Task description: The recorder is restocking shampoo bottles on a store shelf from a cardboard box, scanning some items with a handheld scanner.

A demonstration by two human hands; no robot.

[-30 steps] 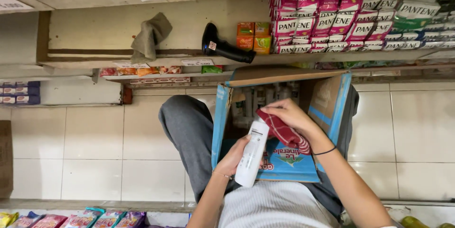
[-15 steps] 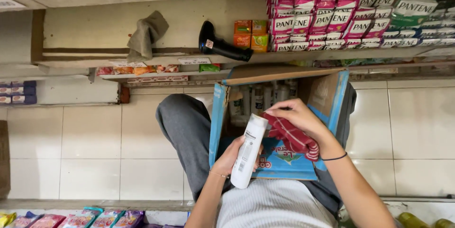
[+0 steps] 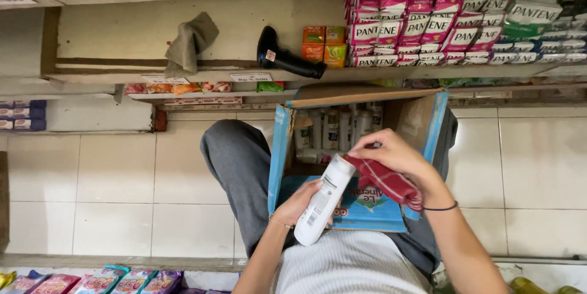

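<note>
My left hand (image 3: 299, 203) grips a white shampoo bottle (image 3: 323, 207) by its lower half, holding it tilted over my lap. My right hand (image 3: 397, 156) holds a red checked cloth (image 3: 386, 180) pressed against the bottle's top end. Both hands hover over an open cardboard box (image 3: 428, 123) with blue flaps that rests on my knees. Inside the box stand several more white bottles (image 3: 336, 129).
A wooden shelf (image 3: 183, 74) ahead carries a crumpled grey rag (image 3: 191, 42), a black handheld scanner (image 3: 284, 58), small orange boxes (image 3: 324, 44) and stacked sachet packs (image 3: 465, 22). White floor tiles (image 3: 110, 190) lie to the left; colourful sachets (image 3: 122, 280) line the lower edge.
The bottle has tipped slightly, its top nearer the right hand, and the cloth has shifted along the bottle's upper end. The view has moved little.
</note>
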